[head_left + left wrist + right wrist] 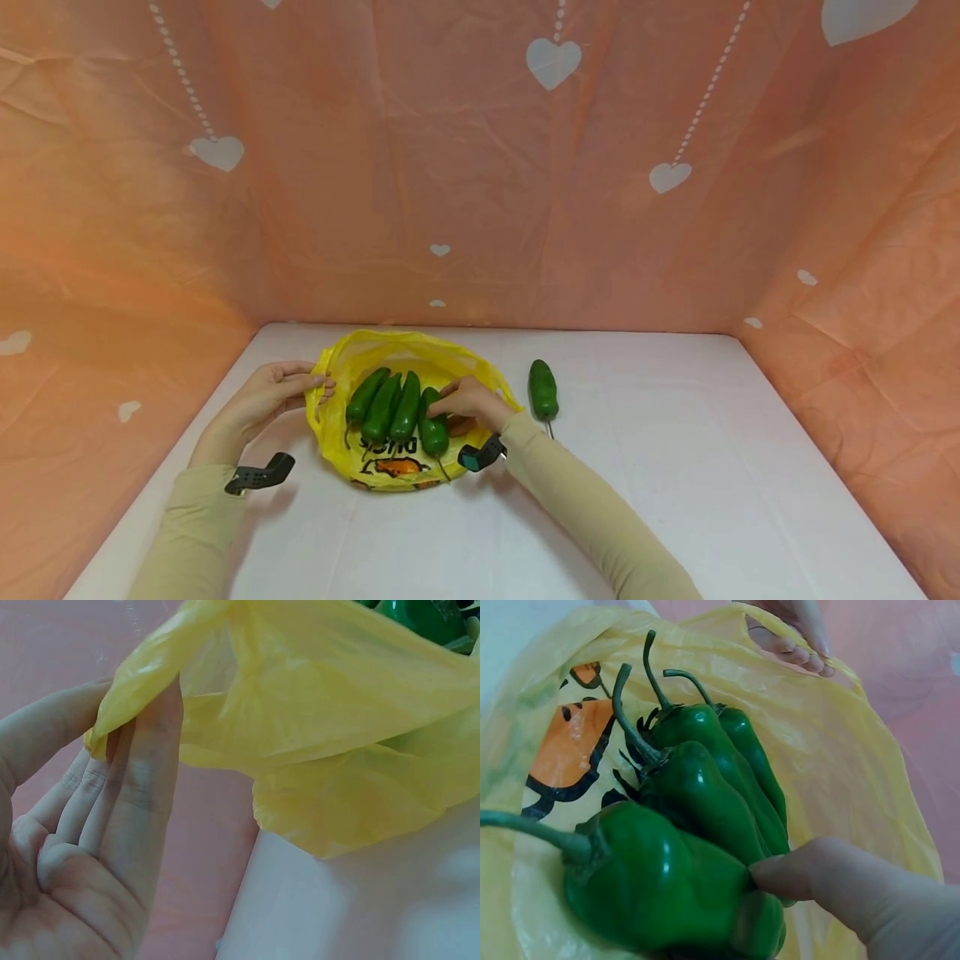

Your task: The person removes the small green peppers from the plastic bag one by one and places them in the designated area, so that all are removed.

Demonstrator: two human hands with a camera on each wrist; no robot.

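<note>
Right hand (pixel 474 400) on bagged pepper (pixel 656 874), loose pepper (pixel 543 390) in head view only.

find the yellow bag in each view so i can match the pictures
Head: yellow bag left of centre, below the middle.
Left wrist: yellow bag across the upper part.
Right wrist: yellow bag fills most of it, around green peppers.
Shared landmark: left hand at its rim.
</note>
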